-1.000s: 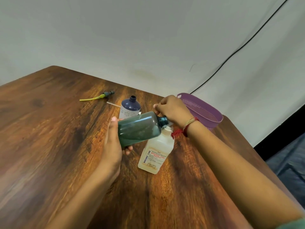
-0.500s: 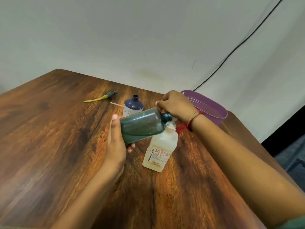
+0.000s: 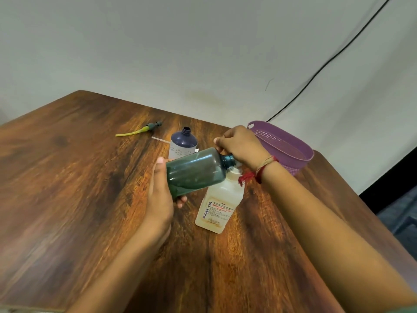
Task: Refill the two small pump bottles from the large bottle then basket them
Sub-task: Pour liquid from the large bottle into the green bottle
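My left hand (image 3: 159, 197) grips a dark green translucent bottle (image 3: 195, 172) by its base. The bottle is tilted almost flat, and its open neck points right, just above the top of a white handrub bottle (image 3: 217, 206) standing on the table. My right hand (image 3: 239, 145) is curled over the green neck and the white bottle's top. What its fingers grip is hidden. A purple bottle (image 3: 183, 143) with an open neck stands just behind. The purple basket (image 3: 291, 154) sits to the right by the table's far edge.
A green pump head with a yellow tube (image 3: 140, 131) lies on the wooden table (image 3: 67, 199) at the back left. A thin white tube (image 3: 160, 139) pokes out beside the purple bottle. A black cable (image 3: 327, 64) runs up the wall.
Both hands and the tilted green bottle keep the same pose over the white bottle. Only the camera view has shifted slightly.
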Demonstrator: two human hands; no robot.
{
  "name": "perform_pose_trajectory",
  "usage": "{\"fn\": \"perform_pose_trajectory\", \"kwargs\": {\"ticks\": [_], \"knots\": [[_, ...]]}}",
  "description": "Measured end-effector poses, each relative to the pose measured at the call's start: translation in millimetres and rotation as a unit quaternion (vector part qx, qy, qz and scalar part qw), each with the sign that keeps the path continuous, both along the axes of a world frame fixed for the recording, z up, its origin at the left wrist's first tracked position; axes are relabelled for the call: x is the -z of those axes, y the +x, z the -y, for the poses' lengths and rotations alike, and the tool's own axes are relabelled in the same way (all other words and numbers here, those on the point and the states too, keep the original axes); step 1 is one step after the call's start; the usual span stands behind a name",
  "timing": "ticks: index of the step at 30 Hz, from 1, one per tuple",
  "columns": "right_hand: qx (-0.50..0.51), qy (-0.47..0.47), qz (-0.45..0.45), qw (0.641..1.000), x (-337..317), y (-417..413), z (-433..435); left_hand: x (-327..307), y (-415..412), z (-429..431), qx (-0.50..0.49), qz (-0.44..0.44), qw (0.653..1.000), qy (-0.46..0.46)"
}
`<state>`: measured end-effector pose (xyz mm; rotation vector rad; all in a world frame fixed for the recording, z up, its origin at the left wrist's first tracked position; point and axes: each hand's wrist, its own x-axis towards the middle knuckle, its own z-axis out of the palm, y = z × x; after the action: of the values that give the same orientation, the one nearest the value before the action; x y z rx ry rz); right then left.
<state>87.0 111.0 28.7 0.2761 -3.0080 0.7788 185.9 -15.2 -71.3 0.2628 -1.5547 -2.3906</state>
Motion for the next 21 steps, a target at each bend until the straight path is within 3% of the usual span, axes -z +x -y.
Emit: {"fn": "perform_pose_trajectory", "kwargs": {"ticks": [12,16,21], "knots": [[-0.033,0.023,0.013,0.999,-10,1,1,-3,3,-1,0.005,-0.016,1.000,-0.003],[-0.009,-0.024,0.006,1.000,0,0,0,-1,2,1,0.016,-0.028,0.999,-0.003],[-0.019,-0.037,0.022,0.999,2,-3,-3,3,5,15,0.098,-0.068,0.993,-0.021]]}}
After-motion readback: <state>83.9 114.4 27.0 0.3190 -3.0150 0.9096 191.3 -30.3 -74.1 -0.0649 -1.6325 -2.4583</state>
